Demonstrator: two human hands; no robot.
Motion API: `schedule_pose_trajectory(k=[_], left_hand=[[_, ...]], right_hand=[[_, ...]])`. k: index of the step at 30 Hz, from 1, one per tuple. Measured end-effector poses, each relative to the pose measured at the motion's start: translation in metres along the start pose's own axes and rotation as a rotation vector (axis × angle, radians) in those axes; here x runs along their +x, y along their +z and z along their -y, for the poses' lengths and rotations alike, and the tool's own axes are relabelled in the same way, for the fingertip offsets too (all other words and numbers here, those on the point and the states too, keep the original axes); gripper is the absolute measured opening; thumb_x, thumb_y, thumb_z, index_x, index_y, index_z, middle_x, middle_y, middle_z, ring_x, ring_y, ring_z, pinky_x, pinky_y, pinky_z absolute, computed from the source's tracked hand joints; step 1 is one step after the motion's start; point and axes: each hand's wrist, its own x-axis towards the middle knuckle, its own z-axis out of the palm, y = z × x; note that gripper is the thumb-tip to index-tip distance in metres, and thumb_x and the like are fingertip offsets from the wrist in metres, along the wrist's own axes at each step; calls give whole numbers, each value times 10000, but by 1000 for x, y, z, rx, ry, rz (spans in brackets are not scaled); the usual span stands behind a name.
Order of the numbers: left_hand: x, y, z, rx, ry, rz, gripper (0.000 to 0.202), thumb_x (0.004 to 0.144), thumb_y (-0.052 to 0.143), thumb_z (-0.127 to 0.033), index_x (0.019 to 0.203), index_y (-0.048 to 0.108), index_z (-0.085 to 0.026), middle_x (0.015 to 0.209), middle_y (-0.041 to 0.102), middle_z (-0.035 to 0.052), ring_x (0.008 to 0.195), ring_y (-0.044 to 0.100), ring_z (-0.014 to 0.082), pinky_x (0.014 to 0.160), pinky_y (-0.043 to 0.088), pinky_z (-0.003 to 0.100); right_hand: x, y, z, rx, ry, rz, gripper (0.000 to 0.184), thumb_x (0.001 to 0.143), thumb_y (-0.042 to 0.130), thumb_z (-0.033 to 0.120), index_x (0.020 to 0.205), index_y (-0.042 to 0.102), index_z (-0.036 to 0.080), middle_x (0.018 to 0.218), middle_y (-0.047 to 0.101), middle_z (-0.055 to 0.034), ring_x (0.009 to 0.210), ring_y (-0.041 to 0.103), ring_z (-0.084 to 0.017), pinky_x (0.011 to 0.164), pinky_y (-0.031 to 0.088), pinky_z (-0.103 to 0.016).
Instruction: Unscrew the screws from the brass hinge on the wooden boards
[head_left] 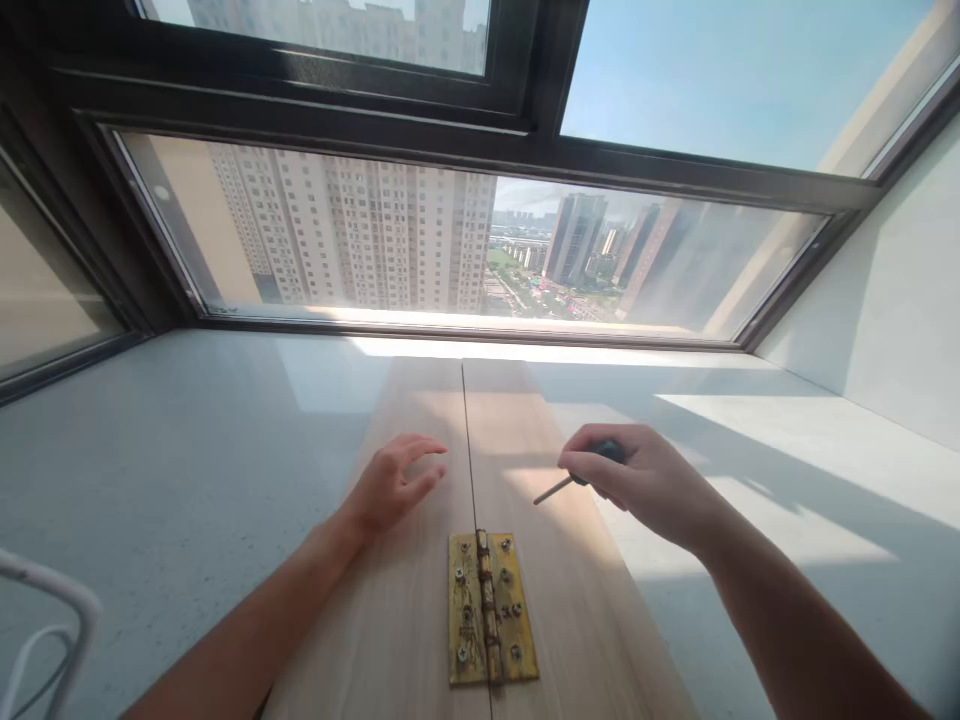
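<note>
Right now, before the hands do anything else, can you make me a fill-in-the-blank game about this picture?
1. The right hand holds a ____ by its dark handle.
2. The left hand holds ____; its fingers are curved.
3. The yellowish hinge lies across the line where ____ (a number) wooden boards meet.
4. Tall buildings stand outside the ____.

Missing words: screwdriver; nothing; two; window.
</note>
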Motion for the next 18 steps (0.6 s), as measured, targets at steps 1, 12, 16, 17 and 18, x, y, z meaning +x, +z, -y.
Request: schedule_pose_trajectory(k=[1,12,16,17,18], left_hand=[[0,0,1,-17,-5,-37,249,856,540,-325,1029,662,-193,1082,667,77,1035,602,219,805,524,313],[-4,-2,0,-52,24,-82,215,865,531,-287,1000,659,-180,1041,665,79,994,594,203,876,481,345],[-3,-2,0,-65,27,-107,218,870,521,-296,986,661,-178,1028,667,83,981,599,209,850,494,345],[-4,-3,0,-68,28,-114,213,870,521,-291,981,662,-177,1025,668,81,975,602,205,843,494,339],[-4,-3,0,-69,32,-125,207,870,522,-285,977,662,-176,1021,668,77,965,604,200,834,494,332]], right_hand=[[4,-1,9,-26,-10,23,220,788,582,366,680,645,185,499,482,45,464,411,-98,444,308,-235],[8,30,14,-404,-175,118,209,788,528,265,593,548,196,564,563,27,533,478,-112,491,321,-240],[12,35,11,-450,-183,153,211,797,538,283,608,572,195,573,589,16,535,493,-115,498,323,-246],[13,36,11,-463,-187,154,216,800,538,288,609,574,195,574,591,15,536,493,-116,498,320,-247],[14,37,10,-472,-189,153,219,804,536,292,610,575,196,575,592,15,538,493,-116,497,317,-247]])
